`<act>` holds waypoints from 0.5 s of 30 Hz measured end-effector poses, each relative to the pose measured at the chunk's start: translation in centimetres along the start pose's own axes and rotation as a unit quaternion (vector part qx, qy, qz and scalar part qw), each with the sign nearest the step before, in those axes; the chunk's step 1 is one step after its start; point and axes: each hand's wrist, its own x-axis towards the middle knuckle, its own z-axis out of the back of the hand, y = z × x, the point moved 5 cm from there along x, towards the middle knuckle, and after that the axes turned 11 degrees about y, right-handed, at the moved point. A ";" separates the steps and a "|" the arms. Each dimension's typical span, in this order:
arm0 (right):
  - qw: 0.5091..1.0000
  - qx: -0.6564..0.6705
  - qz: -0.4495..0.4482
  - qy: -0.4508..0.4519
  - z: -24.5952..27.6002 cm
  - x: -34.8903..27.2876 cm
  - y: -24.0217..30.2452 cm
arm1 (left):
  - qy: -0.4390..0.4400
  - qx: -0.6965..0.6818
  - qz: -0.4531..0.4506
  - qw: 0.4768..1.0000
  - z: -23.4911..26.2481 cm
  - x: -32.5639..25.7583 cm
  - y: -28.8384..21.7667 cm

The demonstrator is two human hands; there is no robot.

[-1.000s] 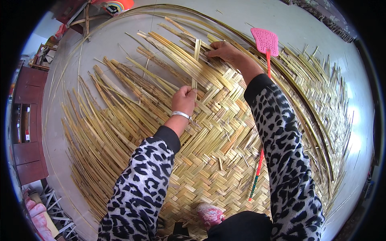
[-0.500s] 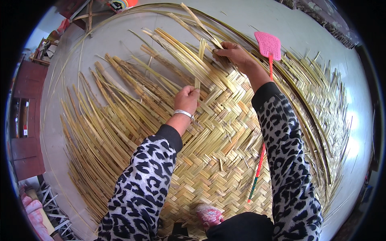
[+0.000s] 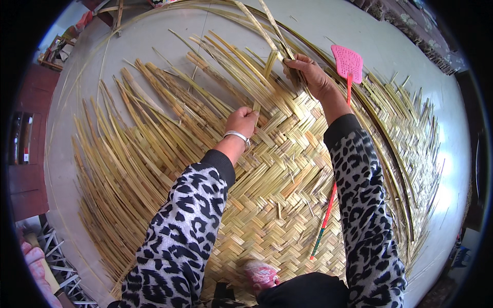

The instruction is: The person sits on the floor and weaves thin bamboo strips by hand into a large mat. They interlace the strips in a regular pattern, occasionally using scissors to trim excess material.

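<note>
A large mat of flat split reed strips, woven in a herringbone pattern, spreads over the floor beneath both arms. My right hand pinches several raised strips at the mat's upper working edge; their loose ends point up and away. Lower and to the left, my left hand, with a silver bangle at the wrist, is closed on a short upright strip. Loose unwoven strips fan out to the left and far side of it. Weaving under the right fingers is blurred.
A pink fly swatter with a red handle lies across the mat, partly behind my right forearm. Long curved strips lie along the right. My foot in a pink patterned covering rests on the mat. Dark red furniture stands left.
My right hand has shifted slightly right and down with its strips, which now stand steeper. The strip near my left hand shows much less length above the fingers. The whole view has shifted a little.
</note>
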 end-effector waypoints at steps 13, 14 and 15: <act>0.998 -0.045 -0.005 -0.044 0.2 1.4 -1.2 | -0.023 -0.023 -0.071 0.997 0.0 -0.4 0.7; 0.998 -0.046 0.001 -0.040 0.2 1.5 -1.4 | -0.025 -0.023 -0.080 0.996 0.0 -0.5 0.7; 0.998 -0.046 0.000 -0.036 0.2 1.6 -1.4 | -0.028 -0.024 -0.088 0.995 0.0 -0.6 0.8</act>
